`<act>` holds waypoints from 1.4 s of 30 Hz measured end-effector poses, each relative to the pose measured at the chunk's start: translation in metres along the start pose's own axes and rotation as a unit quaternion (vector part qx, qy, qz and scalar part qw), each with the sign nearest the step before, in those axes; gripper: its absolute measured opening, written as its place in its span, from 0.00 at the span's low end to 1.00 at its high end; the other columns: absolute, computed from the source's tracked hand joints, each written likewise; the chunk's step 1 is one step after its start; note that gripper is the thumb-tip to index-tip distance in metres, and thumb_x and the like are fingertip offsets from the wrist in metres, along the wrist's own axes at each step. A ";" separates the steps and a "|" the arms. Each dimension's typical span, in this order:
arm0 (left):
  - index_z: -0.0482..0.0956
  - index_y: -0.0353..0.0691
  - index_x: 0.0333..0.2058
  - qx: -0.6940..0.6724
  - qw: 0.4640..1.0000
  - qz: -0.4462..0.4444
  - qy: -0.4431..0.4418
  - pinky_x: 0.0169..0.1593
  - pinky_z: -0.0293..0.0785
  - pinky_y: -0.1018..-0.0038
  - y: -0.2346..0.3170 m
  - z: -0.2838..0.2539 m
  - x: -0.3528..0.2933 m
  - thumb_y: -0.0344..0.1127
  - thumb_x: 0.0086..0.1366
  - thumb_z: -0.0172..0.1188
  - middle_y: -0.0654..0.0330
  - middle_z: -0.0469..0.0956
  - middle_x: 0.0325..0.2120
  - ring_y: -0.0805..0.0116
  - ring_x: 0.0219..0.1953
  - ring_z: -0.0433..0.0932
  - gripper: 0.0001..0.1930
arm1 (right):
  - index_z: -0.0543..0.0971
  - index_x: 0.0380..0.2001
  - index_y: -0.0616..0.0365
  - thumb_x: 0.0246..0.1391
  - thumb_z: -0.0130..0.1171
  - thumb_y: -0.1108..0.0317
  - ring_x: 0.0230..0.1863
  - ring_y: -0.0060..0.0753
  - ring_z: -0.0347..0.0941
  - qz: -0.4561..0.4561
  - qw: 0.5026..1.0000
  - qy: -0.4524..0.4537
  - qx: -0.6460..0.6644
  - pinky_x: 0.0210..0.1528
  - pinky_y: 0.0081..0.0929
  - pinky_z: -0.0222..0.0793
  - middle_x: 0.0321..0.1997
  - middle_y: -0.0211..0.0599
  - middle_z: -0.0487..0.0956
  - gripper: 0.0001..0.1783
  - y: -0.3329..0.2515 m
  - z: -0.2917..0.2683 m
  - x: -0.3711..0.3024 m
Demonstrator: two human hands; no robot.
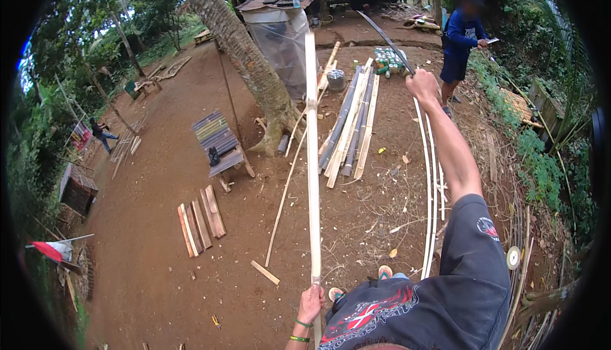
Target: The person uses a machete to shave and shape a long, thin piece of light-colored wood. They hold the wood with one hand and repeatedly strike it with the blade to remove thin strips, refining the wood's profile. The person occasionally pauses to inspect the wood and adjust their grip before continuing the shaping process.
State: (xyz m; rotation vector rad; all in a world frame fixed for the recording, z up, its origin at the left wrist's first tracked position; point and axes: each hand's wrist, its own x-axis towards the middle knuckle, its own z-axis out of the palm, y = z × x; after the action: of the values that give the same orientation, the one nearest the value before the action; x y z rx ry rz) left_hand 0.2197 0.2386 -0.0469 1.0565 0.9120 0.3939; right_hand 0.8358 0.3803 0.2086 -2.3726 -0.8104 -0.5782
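Low in front of me, my left hand point(311, 303) is wrapped round a long pale split bamboo strip point(312, 184). The strip stands nearly upright in the view, with a node ring partway up. My right arm stretches out to the right, and my right hand point(422, 87) is closed round the handle of a machete point(386, 37). The long dark blade points up and to the left, apart from the strip. The handle is mostly hidden in my fist.
Split bamboo lengths point(354, 121) lie ahead on the dirt, beyond them a crate of bottles point(389, 61). A bamboo bench point(219, 139) stands by a leaning tree trunk point(245, 51). Short boards point(202, 218) lie left. Long thin strips point(427, 191) run along my right. A person point(459, 41) stands far right.
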 end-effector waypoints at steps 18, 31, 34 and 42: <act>0.63 0.43 0.22 0.067 0.993 0.081 0.058 0.19 0.54 0.79 -0.013 0.015 0.016 0.59 0.75 0.41 0.71 0.58 0.13 0.80 0.15 0.57 0.28 | 0.78 0.24 0.50 0.54 0.55 0.61 0.19 0.28 0.76 -0.360 0.919 -0.145 -0.062 0.24 0.36 0.74 0.18 0.30 0.76 0.09 -0.082 0.017 -0.128; 0.65 0.44 0.23 0.054 0.997 0.032 0.053 0.19 0.55 0.80 -0.018 0.000 0.033 0.63 0.72 0.42 0.70 0.60 0.13 0.81 0.15 0.59 0.29 | 0.79 0.24 0.52 0.55 0.58 0.64 0.13 0.18 0.66 -0.351 0.891 -0.284 0.048 0.14 0.23 0.62 0.15 0.28 0.74 0.09 -0.058 0.006 -0.195; 0.65 0.43 0.22 0.067 0.994 0.051 0.066 0.19 0.57 0.79 -0.013 0.012 0.030 0.61 0.73 0.43 0.70 0.60 0.13 0.81 0.15 0.60 0.29 | 0.75 0.20 0.51 0.45 0.59 0.62 0.14 0.28 0.72 -0.513 0.809 -0.266 0.106 0.18 0.32 0.70 0.14 0.30 0.74 0.07 -0.068 0.026 -0.261; 0.67 0.43 0.20 0.168 0.972 0.127 0.102 0.19 0.59 0.78 -0.002 0.038 0.044 0.55 0.75 0.43 0.70 0.64 0.13 0.81 0.16 0.63 0.27 | 0.81 0.20 0.56 0.47 0.58 0.61 0.21 0.40 0.79 -0.314 0.941 -0.111 -0.063 0.26 0.40 0.77 0.17 0.42 0.79 0.11 -0.038 0.031 -0.060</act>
State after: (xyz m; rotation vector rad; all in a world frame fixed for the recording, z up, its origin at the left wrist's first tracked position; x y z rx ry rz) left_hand 0.2763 0.2457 -0.0611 1.4729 1.0534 0.5825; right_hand 0.7735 0.3999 0.1663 -2.2936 -1.7084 -0.6241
